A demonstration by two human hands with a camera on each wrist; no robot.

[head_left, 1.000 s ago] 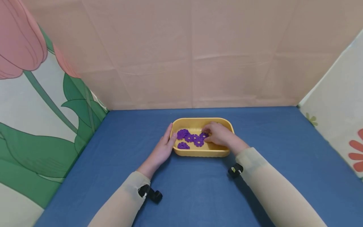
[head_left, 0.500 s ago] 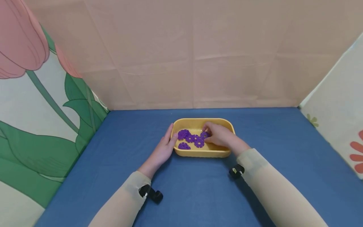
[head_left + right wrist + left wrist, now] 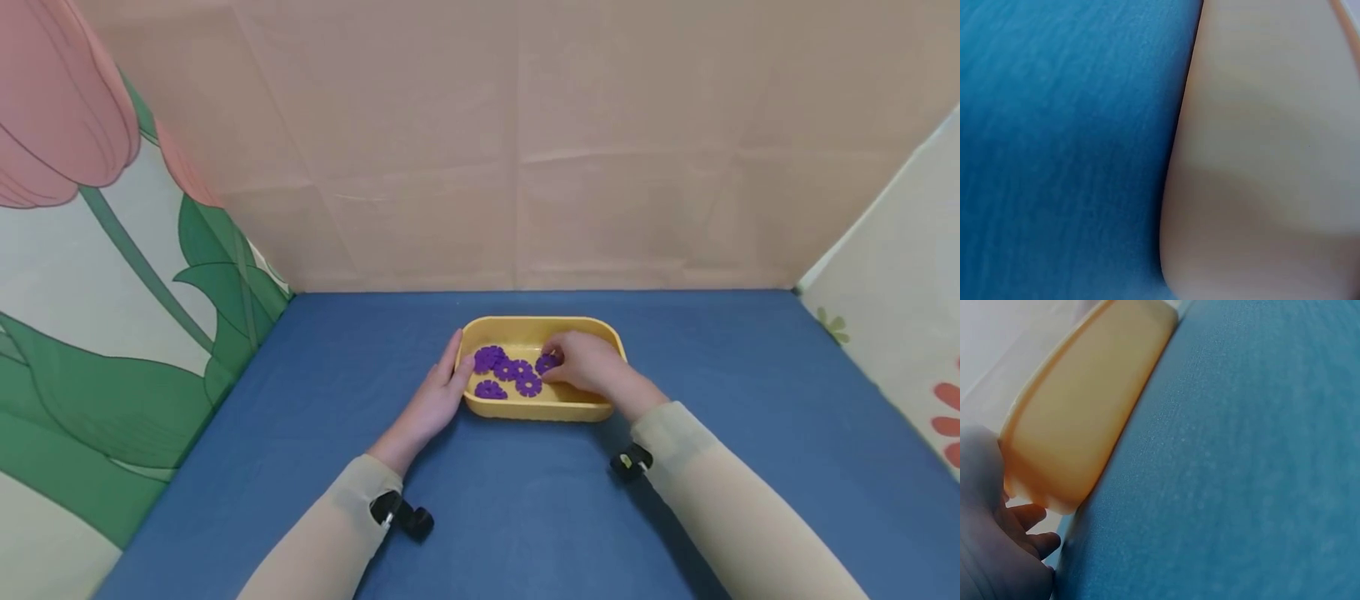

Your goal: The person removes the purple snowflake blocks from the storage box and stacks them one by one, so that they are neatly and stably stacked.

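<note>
A yellow rectangular tub stands on the blue table. Several purple snowflake discs lie in its left half and middle, some overlapping. My left hand holds the tub's left end, thumb at the rim and fingers along the outer wall. The left wrist view shows that hand around the corner of the tub. Inside the tub, my right hand pinches one purple snowflake disc between thumb and fingers, just right of the others. In the right wrist view only the tub's outer wall shows; the fingers are hidden.
Blue cloth covers the table around the tub. A beige backdrop rises behind it, and flower-printed panels stand at the sides. Black wrist cameras are strapped below both forearms.
The right hand's disc has shifted slightly right, and a small gap now shows between it and the other discs. The left hand stays on the tub's end. The head view has shifted a little.
</note>
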